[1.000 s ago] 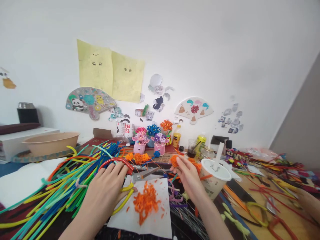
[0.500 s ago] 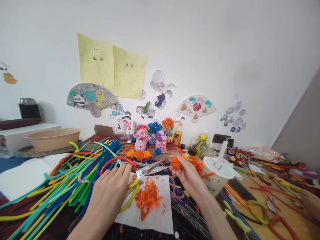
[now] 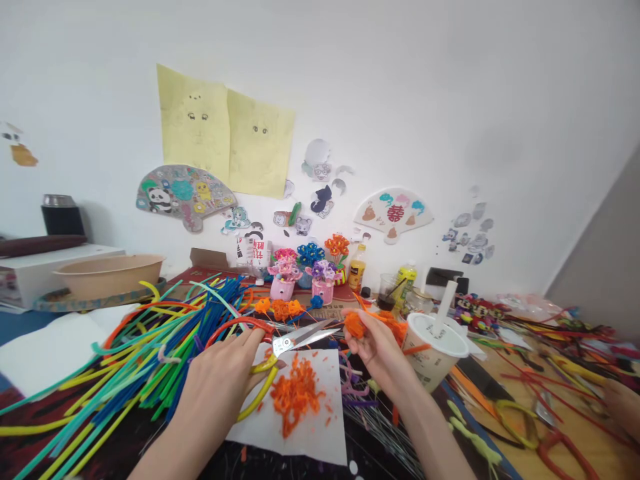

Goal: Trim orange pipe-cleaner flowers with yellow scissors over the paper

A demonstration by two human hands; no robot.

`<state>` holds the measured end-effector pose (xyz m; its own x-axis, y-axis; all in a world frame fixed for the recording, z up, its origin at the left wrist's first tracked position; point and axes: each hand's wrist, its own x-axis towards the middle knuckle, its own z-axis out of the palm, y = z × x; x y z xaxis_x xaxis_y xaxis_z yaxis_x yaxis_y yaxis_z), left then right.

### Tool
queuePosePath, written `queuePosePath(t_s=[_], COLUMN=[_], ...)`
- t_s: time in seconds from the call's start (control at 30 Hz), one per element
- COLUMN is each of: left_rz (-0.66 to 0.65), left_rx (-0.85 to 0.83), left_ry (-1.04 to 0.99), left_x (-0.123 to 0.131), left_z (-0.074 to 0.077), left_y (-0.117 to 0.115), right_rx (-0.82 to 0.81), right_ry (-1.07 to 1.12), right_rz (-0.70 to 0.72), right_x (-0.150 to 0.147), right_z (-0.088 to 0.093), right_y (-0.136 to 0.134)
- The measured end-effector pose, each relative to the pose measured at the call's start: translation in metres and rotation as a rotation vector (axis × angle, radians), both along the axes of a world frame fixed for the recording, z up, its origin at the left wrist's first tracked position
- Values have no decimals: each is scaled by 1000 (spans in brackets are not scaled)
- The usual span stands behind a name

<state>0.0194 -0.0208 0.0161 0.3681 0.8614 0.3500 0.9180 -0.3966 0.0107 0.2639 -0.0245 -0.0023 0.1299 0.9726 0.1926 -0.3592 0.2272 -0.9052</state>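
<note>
My left hand [image 3: 225,373] grips the yellow and red handles of a pair of scissors [image 3: 293,341], whose blades are apart and point right. My right hand [image 3: 373,345] pinches a small orange fuzzy piece [image 3: 354,324] just right of the blade tips. Below the scissors lies a white paper sheet [image 3: 310,433] with a heap of orange clippings [image 3: 296,393] on it. A big spread of coloured pipe cleaners [image 3: 140,360] lies to the left of my left hand.
A white lidded cup with a straw [image 3: 433,350] stands right beside my right wrist. Small pipe-cleaner flower pots [image 3: 303,270], bottles and a jar line the back by the wall. A tan bowl [image 3: 107,275] sits far left. More scissors and red pipe cleaners [image 3: 540,407] lie right.
The scissors have lifted a little and their blades have opened wider toward the orange piece. My right hand has drawn slightly nearer the blades.
</note>
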Motion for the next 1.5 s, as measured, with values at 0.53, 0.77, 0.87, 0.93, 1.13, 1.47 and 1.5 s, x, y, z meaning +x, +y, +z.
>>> queuePosePath(t_s=[0.53, 0.77, 0.87, 0.93, 1.13, 1.47, 1.5], left_rz=[-7, 8, 8, 6, 12, 6, 14], left_rx=[-89, -119, -126, -130, -151, -143, -139], left_ry=[-53, -70, -57, -49, -62, -73, -62], left_x=[-2, -5, -5, -5, -3, -4, -2], left_z=[-5, -10, -11, -11, -9, -8, -7], left_y=[6, 9, 9, 10, 11, 10, 9], right_rx=[45, 51, 50, 48, 58, 127, 123], right_ry=[34, 47, 51, 53, -12, -262, -270], right_rz=[20, 37, 32, 25, 17, -38, -57], right_x=[1, 2, 1, 1, 2, 1, 1], right_z=[-2, -2, -2, -3, -3, 3, 2], right_y=[1, 1, 1, 1, 5, -4, -3])
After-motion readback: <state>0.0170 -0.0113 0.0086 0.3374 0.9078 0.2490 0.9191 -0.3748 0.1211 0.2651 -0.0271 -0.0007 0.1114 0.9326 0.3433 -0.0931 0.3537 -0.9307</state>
